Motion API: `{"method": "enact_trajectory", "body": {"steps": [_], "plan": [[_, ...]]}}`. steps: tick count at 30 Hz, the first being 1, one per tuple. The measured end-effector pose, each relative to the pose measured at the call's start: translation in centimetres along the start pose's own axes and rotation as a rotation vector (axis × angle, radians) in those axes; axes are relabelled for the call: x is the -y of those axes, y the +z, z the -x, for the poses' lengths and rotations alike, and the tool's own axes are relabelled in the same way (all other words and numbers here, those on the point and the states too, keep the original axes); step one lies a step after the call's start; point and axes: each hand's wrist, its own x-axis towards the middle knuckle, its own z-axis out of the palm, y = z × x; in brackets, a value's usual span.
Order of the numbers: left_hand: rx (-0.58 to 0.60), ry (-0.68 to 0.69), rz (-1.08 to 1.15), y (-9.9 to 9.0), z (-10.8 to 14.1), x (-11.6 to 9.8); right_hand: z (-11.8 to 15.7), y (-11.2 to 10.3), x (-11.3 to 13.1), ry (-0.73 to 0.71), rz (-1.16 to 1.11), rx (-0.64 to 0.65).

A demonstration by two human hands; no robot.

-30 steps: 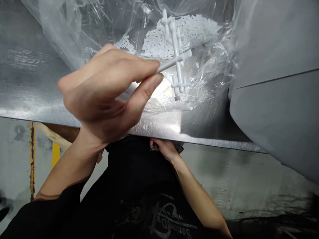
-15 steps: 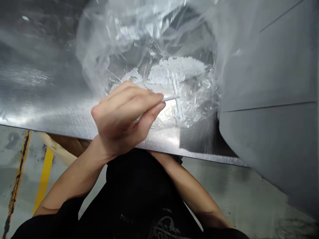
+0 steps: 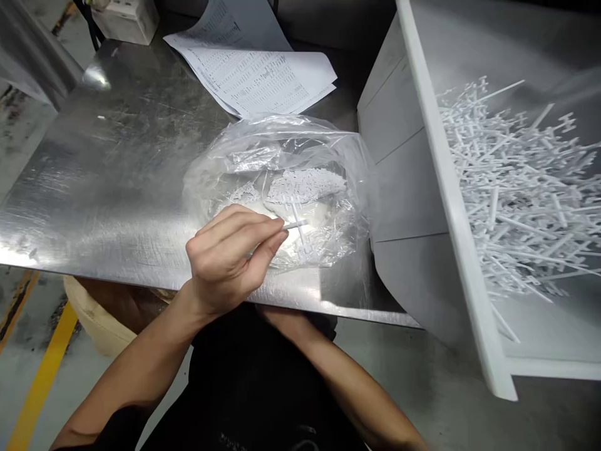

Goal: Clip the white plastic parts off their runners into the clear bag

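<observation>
My left hand pinches the stem of a white plastic sprue between thumb and fingertips. The sprue has a crossbar with small branched ends, and is held over the clear plastic bag. Inside the open-mouthed bag lies a heap of small white plastic parts, with a smaller patch to its left. My right hand is mostly hidden below the table's front edge, against the black shirt; its fingers do not show.
A large white bin full of tangled white sprues stands at the right. Printed sheets lie at the back of the metal table. A white box is at the far left corner. Under the front edge sits a cream-rimmed container.
The view has pulled back and turned right, bringing the bin of sprues and the papers into sight. My left hand still pinches the sprue over the bag.
</observation>
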Motion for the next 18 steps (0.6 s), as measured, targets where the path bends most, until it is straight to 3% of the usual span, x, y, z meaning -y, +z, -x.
{"method": "enact_trajectory", "body": {"steps": [4,6,8,9,11,13,15,18], "plan": [[-0.055,-0.009,0.024,-0.1,0.0,0.0,4.0,-1.4,3.1,-0.114,0.07,0.207],[-0.08,-0.013,0.046,-0.2,0.1,0.0,5.2,-3.8,5.2,-0.196,0.04,0.189],[-0.115,-0.027,0.056,-0.2,0.2,0.0,4.7,-6.7,6.7,-0.254,-0.02,0.001],[-0.129,-0.038,0.048,-0.3,0.2,0.0,3.9,-8.0,7.1,-0.247,-0.028,-0.162],[-0.143,-0.046,0.022,-0.4,0.2,0.1,1.3,-10.0,6.8,-0.13,-0.009,-0.526],[-0.136,-0.033,0.011,-0.5,0.1,0.3,-1.7,-11.0,5.6,0.024,-0.048,-0.754],[-0.115,-0.024,0.021,-0.7,0.1,0.5,-4.0,-11.1,4.1,0.11,-0.109,-0.832],[-0.052,-0.036,0.034,-0.9,0.0,0.7,-5.2,-10.7,2.6,0.145,-0.235,-0.825]]}}
